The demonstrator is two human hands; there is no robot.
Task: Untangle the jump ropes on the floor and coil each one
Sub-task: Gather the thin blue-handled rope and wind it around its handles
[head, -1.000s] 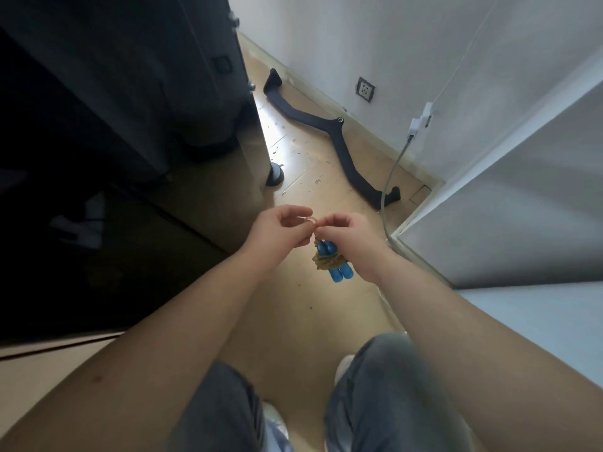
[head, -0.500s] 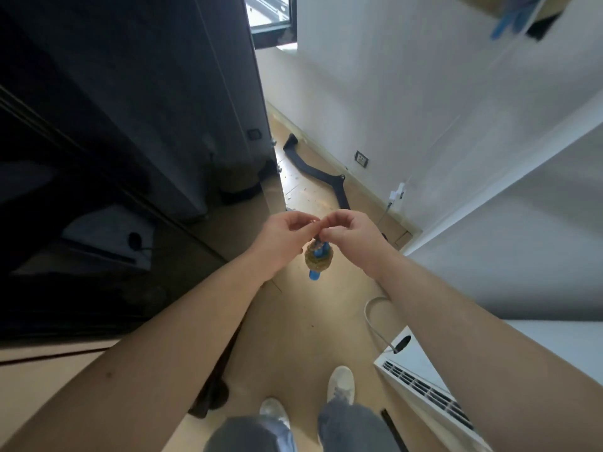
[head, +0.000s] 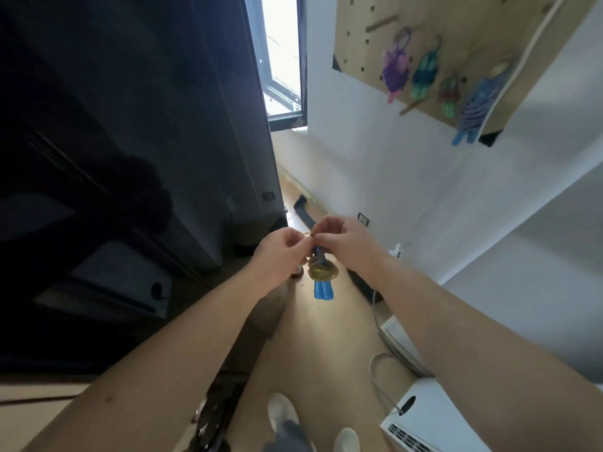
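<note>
A coiled jump rope point(head: 323, 275) with blue handles and a yellowish cord wound round them hangs in front of me, handles pointing down. My left hand point(head: 284, 256) and my right hand point(head: 342, 239) meet just above it, fingertips pinching the top of the cord together. On the wooden pegboard point(head: 365, 50) at the upper right hang several more coiled jump ropes: a purple-pink one point(head: 396, 68), a teal one point(head: 424, 75), a small dark one point(head: 450, 93) and a blue striped one point(head: 476, 107).
A dark cabinet point(head: 146, 141) fills the left. A black curved object point(head: 303, 212) lies on the wooden floor by the white wall. A white appliance point(head: 421, 415) with a grey cable stands at the lower right. My shoes point(head: 284, 409) show at the bottom.
The view has tilted upward, so the pegboard with hanging ropes and the window have come into sight. Both hands stay together, pinching the top of the blue-handled rope.
</note>
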